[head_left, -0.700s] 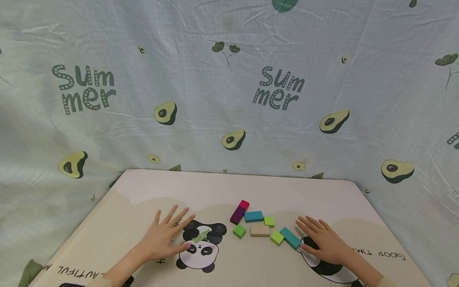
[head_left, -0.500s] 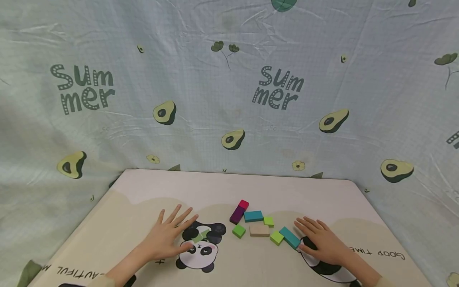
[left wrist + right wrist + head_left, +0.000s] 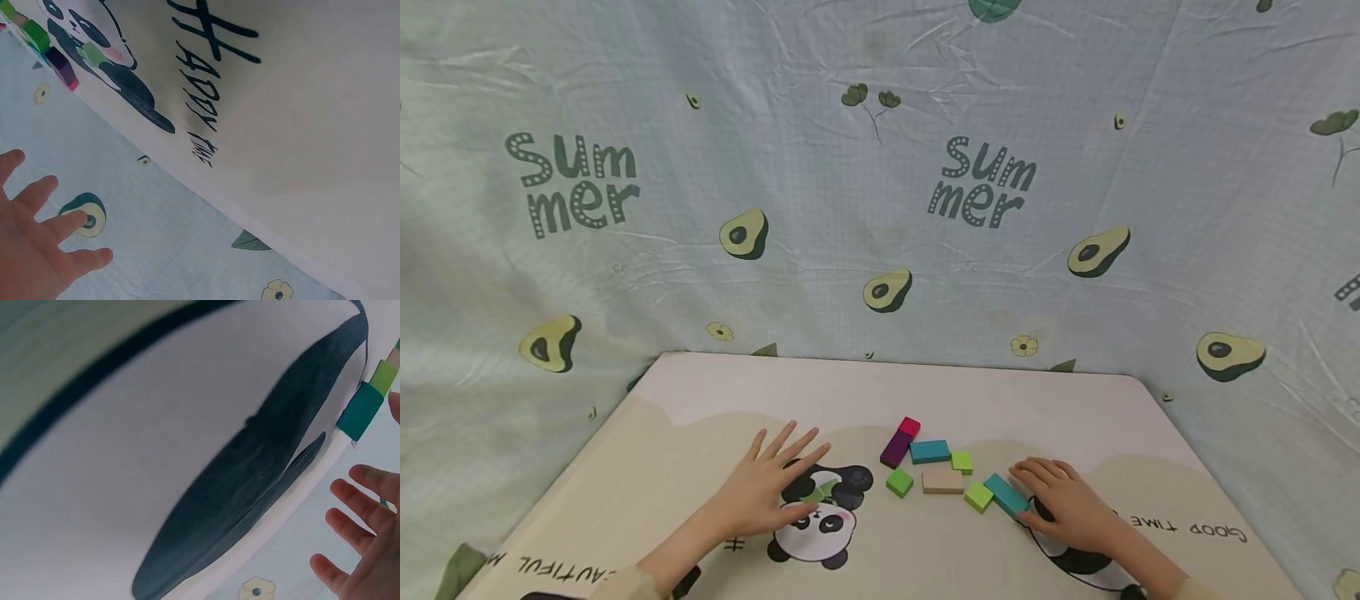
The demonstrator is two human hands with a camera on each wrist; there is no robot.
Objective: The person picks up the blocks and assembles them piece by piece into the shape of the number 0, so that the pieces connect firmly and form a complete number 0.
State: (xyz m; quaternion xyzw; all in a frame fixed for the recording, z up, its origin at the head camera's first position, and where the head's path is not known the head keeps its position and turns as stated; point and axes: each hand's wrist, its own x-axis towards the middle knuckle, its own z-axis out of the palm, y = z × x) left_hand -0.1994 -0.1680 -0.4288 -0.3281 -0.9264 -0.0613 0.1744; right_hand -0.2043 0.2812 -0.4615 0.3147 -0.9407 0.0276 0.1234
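My left hand (image 3: 760, 492) is spread with straight fingers over the printed panda, left of the blocks, and holds nothing. On the right, my right hand (image 3: 1067, 508) is beside a teal block (image 3: 1006, 497), its thumb and fingers near that block's right end; nothing is in its grasp. Between the hands lie a purple block (image 3: 896, 449) with a red cube (image 3: 910, 427) at its far end, another teal block (image 3: 930, 452), a tan block (image 3: 943, 482), a green cube (image 3: 900, 482) and two lime cubes, one lime cube (image 3: 978, 497) touching the right teal block.
The blocks rest on a pale table (image 3: 880, 383) printed with pandas and lettering. Behind its far edge hangs a light cloth (image 3: 820, 183) with avocados and the word summer, reaching round both sides.
My left hand has moved to the right, toward the blocks. The right hand has shifted slightly left, closer to the teal block. The blocks have stayed put.
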